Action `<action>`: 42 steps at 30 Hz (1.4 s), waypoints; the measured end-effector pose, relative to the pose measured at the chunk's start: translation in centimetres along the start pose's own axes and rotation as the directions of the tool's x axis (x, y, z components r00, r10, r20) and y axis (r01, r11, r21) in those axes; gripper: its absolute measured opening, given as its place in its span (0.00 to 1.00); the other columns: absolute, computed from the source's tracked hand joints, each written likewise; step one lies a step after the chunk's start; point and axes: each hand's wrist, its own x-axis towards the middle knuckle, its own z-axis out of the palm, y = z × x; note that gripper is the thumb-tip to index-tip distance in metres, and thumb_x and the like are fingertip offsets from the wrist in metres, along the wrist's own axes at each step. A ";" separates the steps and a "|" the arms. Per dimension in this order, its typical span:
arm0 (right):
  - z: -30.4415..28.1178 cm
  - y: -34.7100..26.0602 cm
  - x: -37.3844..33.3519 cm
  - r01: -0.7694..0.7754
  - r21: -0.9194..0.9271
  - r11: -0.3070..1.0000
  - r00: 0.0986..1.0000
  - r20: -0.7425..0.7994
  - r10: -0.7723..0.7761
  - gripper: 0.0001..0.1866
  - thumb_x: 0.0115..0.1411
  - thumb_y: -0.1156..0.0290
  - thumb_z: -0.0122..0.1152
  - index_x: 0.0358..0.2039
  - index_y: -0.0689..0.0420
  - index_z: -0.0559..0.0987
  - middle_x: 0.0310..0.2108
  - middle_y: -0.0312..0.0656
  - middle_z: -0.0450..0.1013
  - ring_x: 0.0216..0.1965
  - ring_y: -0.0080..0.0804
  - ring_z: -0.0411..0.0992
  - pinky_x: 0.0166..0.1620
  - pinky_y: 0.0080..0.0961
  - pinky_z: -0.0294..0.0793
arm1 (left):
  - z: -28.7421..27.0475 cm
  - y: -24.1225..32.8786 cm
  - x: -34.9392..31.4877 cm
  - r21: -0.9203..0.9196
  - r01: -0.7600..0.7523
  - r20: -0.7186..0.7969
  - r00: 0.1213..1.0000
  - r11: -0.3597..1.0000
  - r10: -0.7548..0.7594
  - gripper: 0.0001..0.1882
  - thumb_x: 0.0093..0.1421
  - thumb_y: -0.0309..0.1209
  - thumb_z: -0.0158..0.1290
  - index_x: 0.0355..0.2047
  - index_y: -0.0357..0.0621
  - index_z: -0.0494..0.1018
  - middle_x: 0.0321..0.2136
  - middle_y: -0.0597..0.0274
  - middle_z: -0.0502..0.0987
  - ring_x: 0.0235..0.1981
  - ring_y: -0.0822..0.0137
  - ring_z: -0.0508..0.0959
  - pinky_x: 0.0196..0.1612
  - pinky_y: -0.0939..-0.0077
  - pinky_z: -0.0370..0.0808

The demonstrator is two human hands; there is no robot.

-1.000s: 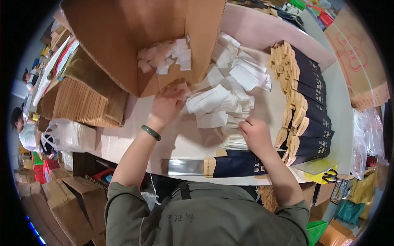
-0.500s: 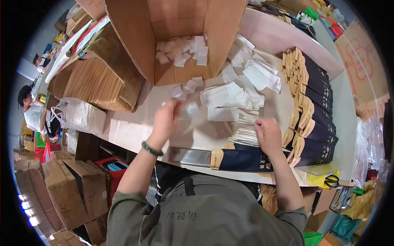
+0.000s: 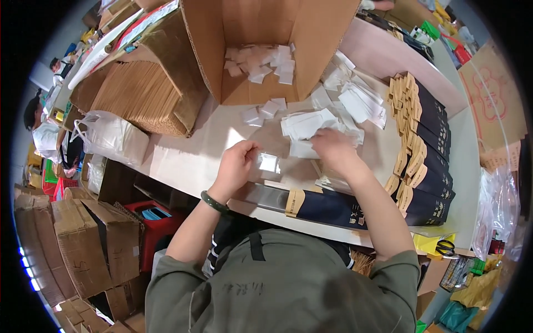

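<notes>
My left hand (image 3: pixel 237 166) is closed on the edge of a small clear plastic bag (image 3: pixel 269 163); a bright white patch shows on it. Over the heap of white paper slips (image 3: pixel 304 123) is my right hand (image 3: pixel 336 149), its fingers blurred and partly hidden, so their grip cannot be made out. Below it, a stack of pale slips (image 3: pixel 327 184) is mostly covered by the wrist. A dark blue packet with a tan end (image 3: pixel 333 207) lies along the near table edge. Several small translucent packets (image 3: pixel 260 113) rest beyond my left hand.
An upright cardboard box (image 3: pixel 266 91) lies open towards me with small packets inside. Dark blue packets with tan ends (image 3: pixel 425 161) are stacked at right. Leftward stand a carton of brown cardboard sheets (image 3: pixel 139 97) and a plastic-wrapped bundle (image 3: pixel 114 139). Scissors (image 3: pixel 445 247) lie at the right corner.
My right hand has moved from the stack of pale slips up and left to the heap of white slips. My left hand has come slightly nearer, holding the small clear bag.
</notes>
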 end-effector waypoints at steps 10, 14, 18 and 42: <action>2.4 1.0 2.0 0.027 -0.197 0.980 0.938 0.344 0.043 0.07 0.51 0.73 0.55 0.29 0.59 0.79 0.33 0.47 0.77 0.40 0.44 0.76 0.43 0.37 0.77 | -2.3 0.7 -1.7 -0.063 0.051 0.114 0.992 0.997 -0.044 0.13 0.55 0.18 0.56 0.41 0.42 0.77 0.31 0.58 0.77 0.32 0.64 0.78 0.38 0.74 0.75; 2.1 0.6 1.6 0.189 -0.241 0.952 0.965 0.224 -0.135 0.09 0.53 0.75 0.52 0.31 0.59 0.81 0.35 0.47 0.78 0.39 0.45 0.77 0.43 0.39 0.78 | 1.7 0.1 -6.6 0.009 -0.197 0.253 0.949 0.980 0.189 0.09 0.52 0.25 0.60 0.35 0.44 0.76 0.31 0.58 0.76 0.35 0.57 0.78 0.39 0.65 0.75; 3.1 0.6 2.2 0.086 -0.228 0.970 0.977 0.211 -0.037 0.06 0.50 0.72 0.57 0.28 0.59 0.79 0.32 0.45 0.76 0.39 0.44 0.76 0.42 0.37 0.77 | 1.7 1.9 -6.4 0.131 -0.243 0.127 0.966 0.961 0.227 0.13 0.48 0.27 0.63 0.35 0.46 0.76 0.40 0.54 0.76 0.39 0.54 0.77 0.44 0.61 0.74; 1.9 -14.5 -3.6 -0.096 0.210 0.973 0.951 0.309 0.027 0.12 0.55 0.63 0.63 0.34 0.58 0.76 0.33 0.49 0.73 0.38 0.49 0.73 0.39 0.44 0.72 | -17.2 -5.6 11.9 0.710 0.260 -0.128 0.962 0.654 -0.243 0.15 0.54 0.37 0.54 0.37 0.41 0.78 0.32 0.48 0.81 0.37 0.49 0.81 0.40 0.59 0.77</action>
